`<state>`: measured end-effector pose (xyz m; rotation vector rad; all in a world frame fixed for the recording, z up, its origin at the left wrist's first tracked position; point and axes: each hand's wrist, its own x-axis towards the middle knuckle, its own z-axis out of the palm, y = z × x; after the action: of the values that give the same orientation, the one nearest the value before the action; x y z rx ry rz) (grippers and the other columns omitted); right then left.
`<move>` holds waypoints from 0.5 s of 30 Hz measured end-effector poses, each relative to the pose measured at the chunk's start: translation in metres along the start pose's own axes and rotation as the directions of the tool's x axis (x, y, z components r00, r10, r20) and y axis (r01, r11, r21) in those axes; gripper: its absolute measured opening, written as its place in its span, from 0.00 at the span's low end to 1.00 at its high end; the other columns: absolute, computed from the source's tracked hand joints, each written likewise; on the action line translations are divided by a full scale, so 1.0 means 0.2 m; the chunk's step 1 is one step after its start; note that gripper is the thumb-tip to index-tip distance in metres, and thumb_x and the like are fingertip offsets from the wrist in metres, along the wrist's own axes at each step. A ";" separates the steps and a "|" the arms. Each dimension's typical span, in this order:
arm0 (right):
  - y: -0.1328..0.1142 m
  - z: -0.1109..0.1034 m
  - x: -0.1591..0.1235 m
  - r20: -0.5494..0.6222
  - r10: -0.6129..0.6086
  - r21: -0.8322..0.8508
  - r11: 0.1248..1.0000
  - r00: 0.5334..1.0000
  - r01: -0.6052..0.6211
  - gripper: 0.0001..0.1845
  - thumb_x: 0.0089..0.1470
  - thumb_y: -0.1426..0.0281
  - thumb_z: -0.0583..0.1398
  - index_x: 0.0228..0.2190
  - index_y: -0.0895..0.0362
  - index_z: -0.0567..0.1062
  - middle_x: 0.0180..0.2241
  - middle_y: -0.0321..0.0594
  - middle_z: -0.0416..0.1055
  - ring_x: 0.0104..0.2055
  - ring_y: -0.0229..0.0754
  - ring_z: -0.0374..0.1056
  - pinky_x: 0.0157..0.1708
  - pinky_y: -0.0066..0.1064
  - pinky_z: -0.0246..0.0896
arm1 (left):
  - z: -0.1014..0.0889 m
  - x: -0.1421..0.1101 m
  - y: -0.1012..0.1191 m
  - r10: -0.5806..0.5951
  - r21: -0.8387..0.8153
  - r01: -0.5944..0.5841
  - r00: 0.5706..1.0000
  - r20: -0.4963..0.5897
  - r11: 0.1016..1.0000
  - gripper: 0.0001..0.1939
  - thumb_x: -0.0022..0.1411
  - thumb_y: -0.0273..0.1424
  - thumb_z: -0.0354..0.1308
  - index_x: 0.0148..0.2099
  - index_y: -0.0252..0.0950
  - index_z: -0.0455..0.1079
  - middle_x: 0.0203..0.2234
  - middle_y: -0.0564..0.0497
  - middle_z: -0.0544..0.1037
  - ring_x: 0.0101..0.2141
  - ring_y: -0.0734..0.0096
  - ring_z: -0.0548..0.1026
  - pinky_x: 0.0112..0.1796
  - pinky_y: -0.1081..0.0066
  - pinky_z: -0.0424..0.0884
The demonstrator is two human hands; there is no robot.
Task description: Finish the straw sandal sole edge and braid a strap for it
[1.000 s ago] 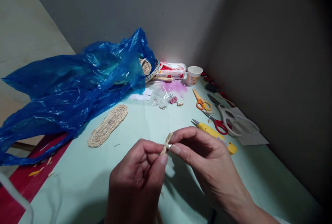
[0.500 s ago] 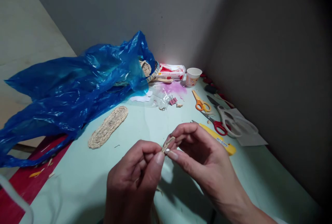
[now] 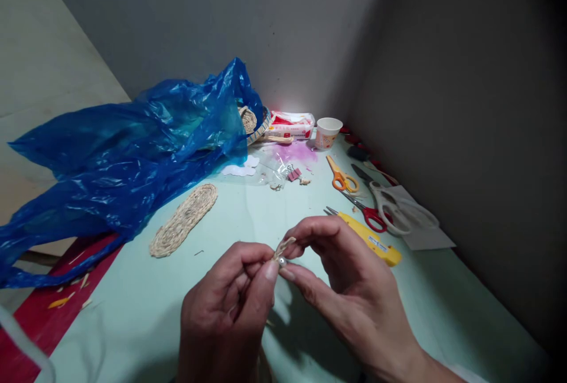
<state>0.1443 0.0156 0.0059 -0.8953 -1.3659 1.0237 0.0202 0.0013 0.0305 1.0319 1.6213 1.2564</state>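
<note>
My left hand (image 3: 234, 300) is closed in a pinch on a thin straw braid (image 3: 283, 246), whose small loop sticks up past the fingertips. A shiny silvery round bead (image 3: 282, 261) sits against the braid beside my left thumb tip; whether it is a pin's head I cannot tell. My right hand (image 3: 349, 276) curves in from the other side, its fingertips at the straw loop and its thumb against the bead. Beyond my left hand, a flat oval woven straw piece (image 3: 183, 220) lies on the pale green table (image 3: 248, 211).
A blue plastic bag (image 3: 133, 146) covers part of a basket at the back left. To the right lie orange scissors (image 3: 340, 176), red-handled scissors (image 3: 372, 217), white-handled scissors (image 3: 392, 208) and a yellow-handled tool (image 3: 376, 244). A paper cup (image 3: 328, 133) and a pink binder clip (image 3: 293, 174) stand farther back.
My right thumb has slid slightly down and left off the bead, which shows more fully now. The straw loop looks more open. My left hand keeps its pinch.
</note>
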 end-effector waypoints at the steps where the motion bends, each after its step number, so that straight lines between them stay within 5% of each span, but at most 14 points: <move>1: 0.00 0.00 0.00 0.000 -0.019 -0.018 1.000 1.000 0.019 0.10 0.58 0.74 0.64 0.40 0.51 0.70 0.35 0.33 0.71 0.39 0.34 0.68 0.42 0.26 0.66 | 0.00 0.00 0.00 0.006 0.001 -0.006 1.000 0.003 1.000 0.05 0.54 0.32 0.62 0.27 0.38 0.74 0.15 0.58 0.67 0.18 0.80 0.64 0.22 0.81 0.62; 7: 0.01 -0.01 -0.01 0.001 -0.050 -0.056 0.997 0.999 0.050 0.10 0.58 0.74 0.64 0.41 0.51 0.70 0.35 0.33 0.72 0.38 0.35 0.69 0.41 0.28 0.66 | -0.01 0.00 0.01 0.014 -0.013 -0.014 1.000 0.027 1.000 0.06 0.54 0.32 0.61 0.26 0.38 0.73 0.15 0.59 0.64 0.19 0.80 0.61 0.23 0.80 0.59; 15: -0.03 -0.02 0.02 0.060 0.066 -0.114 0.992 0.996 -0.059 0.02 0.58 0.72 0.62 0.33 0.55 0.75 0.32 0.33 0.72 0.35 0.34 0.67 0.37 0.23 0.63 | -0.01 0.00 -0.01 0.054 0.075 -0.058 0.997 0.055 0.996 0.08 0.54 0.34 0.61 0.25 0.39 0.72 0.15 0.58 0.65 0.19 0.78 0.62 0.22 0.76 0.57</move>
<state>0.1475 0.0180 0.0125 -1.0014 -1.4682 1.0392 0.0177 -0.0006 0.0284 1.1559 1.6200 1.2016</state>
